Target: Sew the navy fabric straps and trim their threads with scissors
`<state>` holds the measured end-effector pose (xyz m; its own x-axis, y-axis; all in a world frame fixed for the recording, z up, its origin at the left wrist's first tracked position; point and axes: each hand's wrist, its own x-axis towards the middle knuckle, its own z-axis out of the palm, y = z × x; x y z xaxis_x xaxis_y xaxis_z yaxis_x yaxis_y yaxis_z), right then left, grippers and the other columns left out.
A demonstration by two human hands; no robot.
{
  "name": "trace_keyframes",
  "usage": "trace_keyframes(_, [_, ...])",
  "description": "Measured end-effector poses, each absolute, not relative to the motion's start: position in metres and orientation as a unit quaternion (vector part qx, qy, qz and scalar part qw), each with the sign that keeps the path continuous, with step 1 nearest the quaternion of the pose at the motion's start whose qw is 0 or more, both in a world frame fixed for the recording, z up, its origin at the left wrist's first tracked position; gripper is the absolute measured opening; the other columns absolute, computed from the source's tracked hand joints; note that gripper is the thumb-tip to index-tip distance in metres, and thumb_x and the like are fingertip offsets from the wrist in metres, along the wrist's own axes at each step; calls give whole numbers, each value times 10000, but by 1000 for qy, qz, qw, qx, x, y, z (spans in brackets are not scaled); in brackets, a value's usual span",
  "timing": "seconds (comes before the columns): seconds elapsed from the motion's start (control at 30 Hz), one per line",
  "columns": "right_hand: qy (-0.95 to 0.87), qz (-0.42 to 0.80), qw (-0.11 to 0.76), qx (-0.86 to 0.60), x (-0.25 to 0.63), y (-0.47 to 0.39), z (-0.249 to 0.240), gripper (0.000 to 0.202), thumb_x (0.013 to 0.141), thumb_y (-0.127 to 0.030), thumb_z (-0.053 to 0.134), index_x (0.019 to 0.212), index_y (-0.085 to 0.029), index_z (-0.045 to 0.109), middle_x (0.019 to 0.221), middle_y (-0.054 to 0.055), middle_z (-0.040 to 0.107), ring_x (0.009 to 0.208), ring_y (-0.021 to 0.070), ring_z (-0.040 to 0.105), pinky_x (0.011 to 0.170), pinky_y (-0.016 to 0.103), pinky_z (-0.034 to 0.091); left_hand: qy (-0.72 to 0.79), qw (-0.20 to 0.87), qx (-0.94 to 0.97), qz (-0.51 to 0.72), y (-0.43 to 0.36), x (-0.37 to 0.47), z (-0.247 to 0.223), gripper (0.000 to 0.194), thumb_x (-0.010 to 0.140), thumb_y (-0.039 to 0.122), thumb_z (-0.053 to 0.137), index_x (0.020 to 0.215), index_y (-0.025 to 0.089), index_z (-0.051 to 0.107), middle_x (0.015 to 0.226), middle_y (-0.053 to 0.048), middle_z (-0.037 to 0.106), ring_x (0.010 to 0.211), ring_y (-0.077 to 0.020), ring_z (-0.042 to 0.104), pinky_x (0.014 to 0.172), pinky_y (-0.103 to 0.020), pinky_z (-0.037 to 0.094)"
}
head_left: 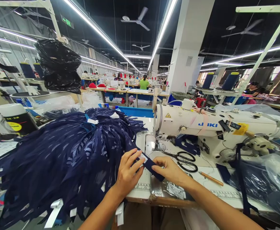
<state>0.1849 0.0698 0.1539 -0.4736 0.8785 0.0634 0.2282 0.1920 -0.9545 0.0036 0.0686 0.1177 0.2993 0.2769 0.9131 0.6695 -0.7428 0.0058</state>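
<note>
A navy fabric band (157,172) stretches between my hands in front of the sewing machine (178,119), and a small white label (143,157) lies on it. My right hand (170,171) pinches the band near its free end, thumb on top. On the other side, my left hand (129,171) grips the band by the label, its fingertips over the label's edge. The band's far end runs towards a large heap of navy lace garments (65,159) at my left. Behind the band is the machine's needle area (157,145).
Black-handled scissors (186,158) and a wooden-handled tool (211,178) lie on the machine bed at right. Loose labels (175,190) sit at the table's front edge. A spray can (17,119) stands far left. Plastic-wrapped navy fabric (257,182) is at far right.
</note>
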Motion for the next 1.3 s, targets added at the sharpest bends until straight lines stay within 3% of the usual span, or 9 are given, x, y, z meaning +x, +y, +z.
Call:
trace_keyframes(0.13, [-633,576,326,-402,185,68,156,236,656,-378,598,610,-163,514,499,-53,404,441,77,347,425,206,267,-253,231,-785,-517,65,3,122,236,712,33,568,885,192,582,887,-67,640,903,-212,561,742,-381,454])
trace_keyframes(0.3, [-585,628,326,-396,184,69,152,231,611,-355,643,592,-156,528,506,-54,424,455,69,350,432,198,240,-268,177,-786,-528,64,5,120,135,766,32,489,773,162,525,689,-20,618,753,-162,567,698,-331,410])
trace_keyframes(0.5, [-597,632,314,-380,186,69,154,199,638,-313,609,576,-163,495,504,-65,389,461,63,326,432,193,230,-341,175,-753,-536,58,15,122,154,802,71,389,719,179,462,648,-11,566,721,-164,539,691,-338,355])
trace_keyframes(0.7, [-629,591,283,-418,192,61,148,171,673,-313,581,622,-160,524,480,-72,385,431,58,302,414,197,204,-343,202,-783,-478,40,18,129,135,781,84,435,724,172,520,748,-47,602,710,-152,559,647,-282,393])
trace_keyframes(0.87, [-725,452,263,-449,212,60,148,159,786,-268,467,700,-167,556,564,-27,520,512,106,463,485,215,324,-309,177,-800,-483,37,13,125,159,758,45,442,711,168,531,861,-86,629,757,-148,601,665,-252,446])
trace_keyframes(0.93, [-780,274,231,-513,228,66,151,146,806,-230,451,784,-171,583,702,29,601,654,165,547,585,258,379,-317,150,-798,-490,40,12,125,154,753,51,453,696,172,529,898,-92,630,782,-154,611,682,-248,465])
trace_keyframes(1.0, [-799,55,140,-582,247,75,152,144,803,-168,458,835,-162,598,832,86,618,798,224,560,670,302,385,-325,92,-799,-498,44,13,125,145,747,67,461,677,177,524,896,-82,635,765,-146,620,659,-223,485])
trace_keyframes(1.07, [-783,-67,40,-618,264,84,152,158,788,-122,470,865,-147,605,890,120,611,871,260,551,694,320,384,-345,12,-792,-504,48,15,126,136,736,88,460,657,182,518,874,-65,643,725,-136,627,632,-207,498])
trace_keyframes(1.3, [-783,-67,-46,-616,281,107,146,183,719,-50,496,815,-155,612,899,94,603,847,221,565,638,264,383,-413,-194,-725,-516,60,23,122,112,714,182,503,612,177,549,855,-80,681,715,-175,649,628,-250,518])
